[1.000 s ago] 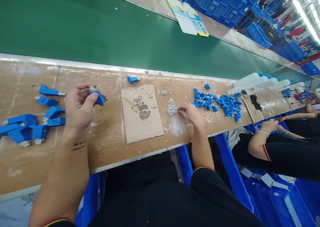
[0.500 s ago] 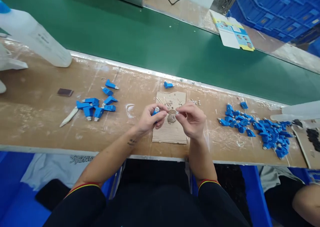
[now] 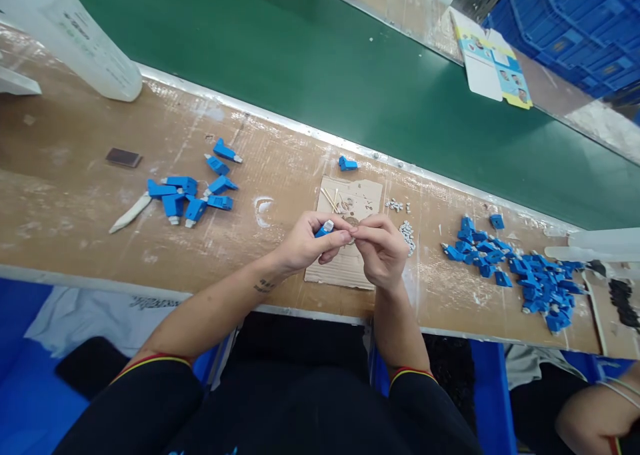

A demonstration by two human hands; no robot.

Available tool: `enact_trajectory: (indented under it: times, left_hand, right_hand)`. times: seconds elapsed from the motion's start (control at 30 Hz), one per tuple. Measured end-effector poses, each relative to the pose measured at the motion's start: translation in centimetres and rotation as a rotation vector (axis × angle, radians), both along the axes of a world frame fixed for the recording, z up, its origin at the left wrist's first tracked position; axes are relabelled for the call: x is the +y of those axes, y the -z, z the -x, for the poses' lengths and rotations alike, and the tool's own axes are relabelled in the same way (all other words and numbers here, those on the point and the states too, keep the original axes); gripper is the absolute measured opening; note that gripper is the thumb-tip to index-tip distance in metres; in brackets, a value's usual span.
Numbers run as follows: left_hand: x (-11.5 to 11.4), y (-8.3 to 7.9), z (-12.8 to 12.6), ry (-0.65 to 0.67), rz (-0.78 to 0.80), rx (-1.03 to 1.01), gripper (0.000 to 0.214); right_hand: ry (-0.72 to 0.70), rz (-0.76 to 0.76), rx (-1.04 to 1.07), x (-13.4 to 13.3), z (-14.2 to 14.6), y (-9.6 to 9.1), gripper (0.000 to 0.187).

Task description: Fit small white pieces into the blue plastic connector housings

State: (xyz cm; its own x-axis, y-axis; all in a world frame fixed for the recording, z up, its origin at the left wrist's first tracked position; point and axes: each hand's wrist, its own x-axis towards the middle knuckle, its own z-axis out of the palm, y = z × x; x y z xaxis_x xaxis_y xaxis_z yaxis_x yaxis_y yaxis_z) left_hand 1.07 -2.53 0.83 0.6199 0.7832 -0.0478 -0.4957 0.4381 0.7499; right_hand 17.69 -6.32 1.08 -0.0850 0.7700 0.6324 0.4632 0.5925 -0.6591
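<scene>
My left hand [image 3: 313,241] is closed around a small blue plastic part [image 3: 325,229] with a light grey tip. The fingers of my right hand [image 3: 383,247] are pinched and meet my left fingertips; whatever they hold is too small or hidden to make out. Both hands are over a piece of corrugated cardboard [image 3: 340,273], on which thin pale sticks [image 3: 330,200] lie. Small grey pieces [image 3: 407,236] form little heaps just right of the cardboard. One more blue part [image 3: 348,164] lies beyond its far edge.
Blue parts lie in a group [image 3: 195,209] at left and a large pile [image 3: 545,281] at right. A white bottle [image 3: 95,55], a dark block [image 3: 123,157] and a pale pointed tool [image 3: 131,213] are at left. Behind runs a green belt [image 3: 280,55]. Another person's arm [image 3: 595,405] shows lower right.
My right fingers have come in to meet my left fingertips, where there was a gap before. The view has turned and shifted slightly, and more of the grey pieces show.
</scene>
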Motion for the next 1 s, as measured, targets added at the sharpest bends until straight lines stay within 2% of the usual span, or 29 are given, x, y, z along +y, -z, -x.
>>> enact_trajectory:
  times: [0.17,0.27,0.5,0.7,0.8,0.9,1.0]
  left_hand:
    - [0.0,-0.1,0.0,-0.019,0.008,0.026,0.043]
    - [0.0,-0.1,-0.1,-0.017,0.015,0.039,0.044]
    - [0.0,0.1,-0.2,-0.03,0.034,0.087,0.043]
    - [0.3,-0.1,0.4,0.006,0.077,-0.018,0.035]
    - [1.1,-0.3,0.8,-0.121,0.171,-0.068,0.029]
    - [2.0,-0.3,1.0,-0.273,0.254,-0.012,0.021]
    - [2.6,-0.1,0.9,-0.373,0.334,0.051,0.016]
  right_hand:
    - [0.059,-0.088,-0.031,0.0,-0.3,0.0,0.023]
    - [0.089,-0.143,-0.071,0.1,-0.4,-0.1,0.019]
    - [0.046,-0.174,-0.05,0.3,-0.3,-0.3,0.03]
    - [0.025,-0.054,-0.059,0.2,-2.0,-0.8,0.017]
    - [0.01,0.054,-0.169,0.2,-4.3,-1.1,0.015]
    - [0.003,0.222,-0.35,0.5,-6.2,-0.9,0.01]
    - [-0.009,0.342,-0.469,0.8,-7.0,-0.3,0.013]
